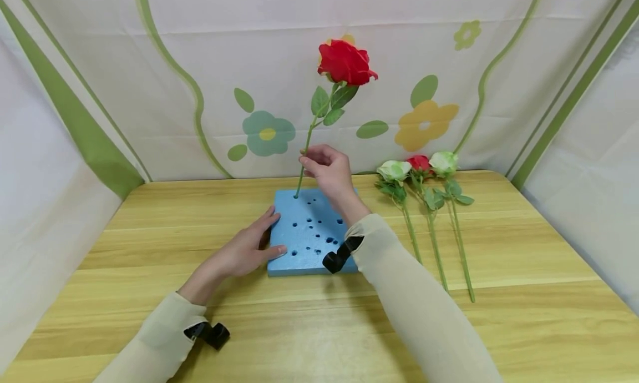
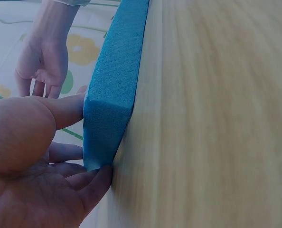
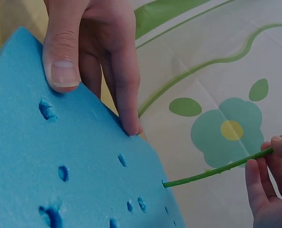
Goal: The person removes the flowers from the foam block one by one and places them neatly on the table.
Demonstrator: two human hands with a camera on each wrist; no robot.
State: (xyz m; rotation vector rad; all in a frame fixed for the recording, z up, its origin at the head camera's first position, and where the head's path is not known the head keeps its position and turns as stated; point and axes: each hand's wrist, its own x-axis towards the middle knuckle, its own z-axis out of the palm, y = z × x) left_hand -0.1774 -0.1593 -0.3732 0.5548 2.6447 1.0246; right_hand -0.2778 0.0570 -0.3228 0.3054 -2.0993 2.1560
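A red artificial rose (image 1: 346,63) stands nearly upright with its lower stem end in a hole near the far left corner of a blue foam board (image 1: 299,238). My right hand (image 1: 330,172) pinches the green stem (image 3: 217,171) between thumb and fingers, a little above the board. At the board's left edge, my left hand (image 1: 242,251) holds it, thumb on the top face and fingers along the side; the left wrist view shows these fingers (image 2: 96,190) against the board's side. Several holes of differing size dot the board's top.
Right of the board, two pale green-white roses (image 1: 394,171) and another red rose (image 1: 419,162) lie side by side on the wooden table (image 1: 239,327). A flower-printed cloth (image 1: 299,16) hangs behind the table's far edge. Black wrist cameras (image 1: 207,334) sit on both sleeves.
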